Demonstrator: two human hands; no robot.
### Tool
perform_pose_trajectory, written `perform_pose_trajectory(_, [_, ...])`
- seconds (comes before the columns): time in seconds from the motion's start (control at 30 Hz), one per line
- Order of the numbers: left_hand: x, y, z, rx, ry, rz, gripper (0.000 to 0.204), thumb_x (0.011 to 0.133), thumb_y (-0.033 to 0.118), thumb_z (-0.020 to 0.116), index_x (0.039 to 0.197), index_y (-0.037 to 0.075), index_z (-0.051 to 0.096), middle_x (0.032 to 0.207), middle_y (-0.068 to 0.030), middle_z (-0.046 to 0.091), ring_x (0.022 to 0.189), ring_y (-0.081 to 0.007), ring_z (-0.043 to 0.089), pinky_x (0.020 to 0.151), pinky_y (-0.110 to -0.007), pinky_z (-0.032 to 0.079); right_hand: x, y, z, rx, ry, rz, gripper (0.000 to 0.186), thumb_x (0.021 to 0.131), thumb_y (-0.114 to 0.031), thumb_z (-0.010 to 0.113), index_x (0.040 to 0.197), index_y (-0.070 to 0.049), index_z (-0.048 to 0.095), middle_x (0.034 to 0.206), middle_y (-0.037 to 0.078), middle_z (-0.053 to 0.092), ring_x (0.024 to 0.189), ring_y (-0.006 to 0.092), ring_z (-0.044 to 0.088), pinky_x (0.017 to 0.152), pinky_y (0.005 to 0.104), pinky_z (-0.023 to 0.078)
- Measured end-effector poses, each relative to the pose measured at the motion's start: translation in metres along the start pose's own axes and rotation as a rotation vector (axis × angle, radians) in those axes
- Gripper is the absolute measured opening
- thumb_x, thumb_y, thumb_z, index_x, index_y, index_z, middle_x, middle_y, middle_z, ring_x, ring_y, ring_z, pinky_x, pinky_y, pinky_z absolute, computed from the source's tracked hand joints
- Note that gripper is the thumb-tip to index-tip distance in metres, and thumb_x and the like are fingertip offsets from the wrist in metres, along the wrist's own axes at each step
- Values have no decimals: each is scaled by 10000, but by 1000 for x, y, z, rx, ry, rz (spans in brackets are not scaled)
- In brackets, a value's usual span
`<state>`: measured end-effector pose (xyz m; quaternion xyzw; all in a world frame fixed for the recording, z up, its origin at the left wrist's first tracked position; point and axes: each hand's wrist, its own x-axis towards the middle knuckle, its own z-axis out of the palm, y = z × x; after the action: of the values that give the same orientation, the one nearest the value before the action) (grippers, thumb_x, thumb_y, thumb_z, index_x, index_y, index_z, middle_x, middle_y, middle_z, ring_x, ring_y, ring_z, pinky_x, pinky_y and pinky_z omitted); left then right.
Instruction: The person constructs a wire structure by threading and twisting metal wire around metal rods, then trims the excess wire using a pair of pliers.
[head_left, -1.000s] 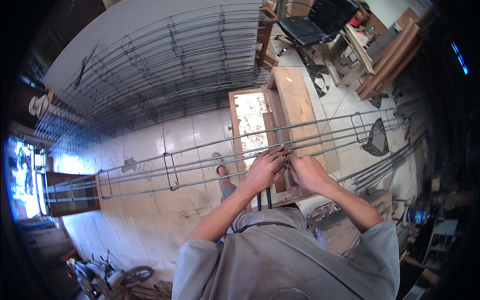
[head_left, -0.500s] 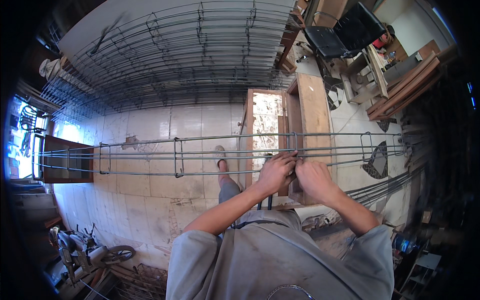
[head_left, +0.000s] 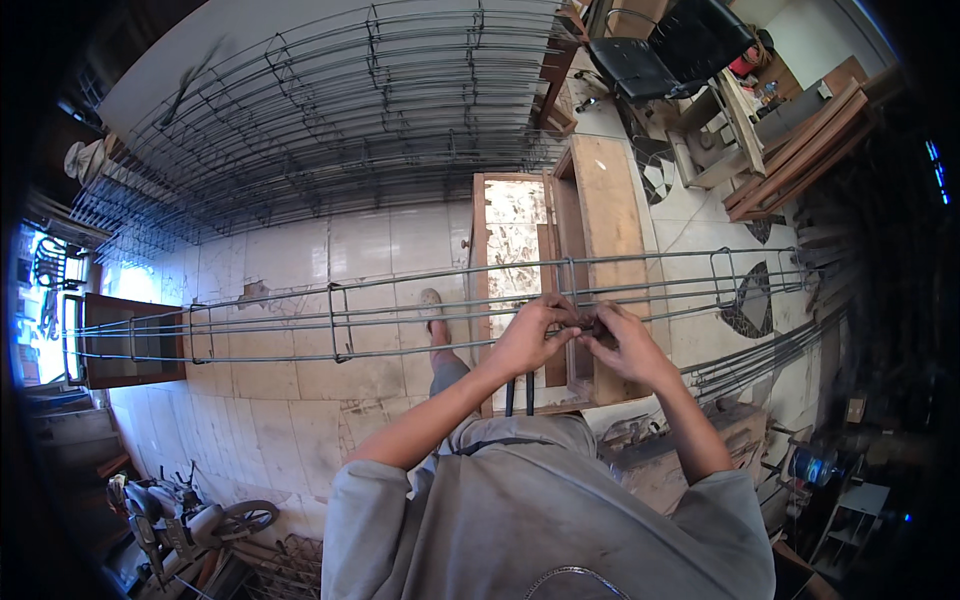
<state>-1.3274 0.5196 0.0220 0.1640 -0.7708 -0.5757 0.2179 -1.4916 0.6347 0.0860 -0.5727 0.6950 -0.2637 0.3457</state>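
Note:
A long, narrow steel rebar cage (head_left: 334, 288) stretches across in front of me, its thin bars held by rectangular stirrups. Both my hands meet at its near side, beside a stirrup (head_left: 572, 275) above the wooden cabinet. My left hand (head_left: 535, 335) is closed, with thumb and fingertips pinched against the bars. Close to its right, my right hand (head_left: 628, 345) is also closed, its fingertips pinched and pointing towards the left ones. Whatever is between the fingertips is too small and hidden to make out.
Under the cage lies an open wooden cabinet (head_left: 612, 210); another wooden box (head_left: 135, 345) is under its left end. Many finished rebar cages (head_left: 330, 130) are stacked beyond. Loose bars (head_left: 770, 355) lie at right. A black chair (head_left: 670, 55) and a motorbike (head_left: 190, 520) stand farther off.
My hands have shifted slightly left and drawn a little apart at the fingertips; the right one has turned from a fist to a pinch. The view has also shifted and tilted slightly.

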Motion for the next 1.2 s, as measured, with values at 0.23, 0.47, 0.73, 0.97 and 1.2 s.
perform_pose_trajectory(0.23, [-2, 4, 9, 34, 130, -23, 127, 846, 77, 697, 915, -30, 699, 985, -156, 693, 956, -312, 666, 860, -404, 505, -3, 14, 19, 1, 240, -168, 156, 858, -58, 688, 979, -1, 608, 955, 147, 620, 886, 311, 636, 770, 381, 500])
perform_pose_trajectory(0.47, [5, 14, 2, 55, 129, -28, 101, 842, 46, 664, 862, -53, 665, 927, -189, 663, 929, -361, 644, 856, -421, 490, -4, 20, 31, 11, 349, -207, 142, 822, -61, 698, 937, -35, 619, 944, 122, 629, 890, 299, 611, 794, 392, 424])
perform_pose_trajectory(0.73, [14, 8, -2, 13, 134, -239, 149, 830, 111, 733, 892, -25, 740, 986, -145, 707, 957, -248, 677, 883, -355, 509, -13, 31, 38, -180, 422, -199, 160, 822, -77, 672, 947, -55, 576, 1045, 85, 599, 1059, 284, 539, 910, 419, 318])
perform_pose_trajectory(0.97, [26, 14, -7, 154, 41, -273, 149, 817, 103, 737, 901, -21, 745, 983, -146, 708, 919, -260, 696, 837, -351, 533, -27, 21, 72, -308, 558, -150, 189, 820, -30, 628, 995, -28, 557, 1090, 130, 556, 1063, 323, 524, 930, 457, 340])
perform_pose_trajectory(1.2, [42, 39, -15, 338, -100, -146, 133, 804, 69, 721, 903, -17, 743, 962, -164, 705, 850, -296, 708, 770, -353, 552, -35, -8, 109, -117, 657, 17, 276, 858, 5, 572, 1125, 55, 520, 1180, 217, 483, 1160, 392, 452, 997, 476, 356])
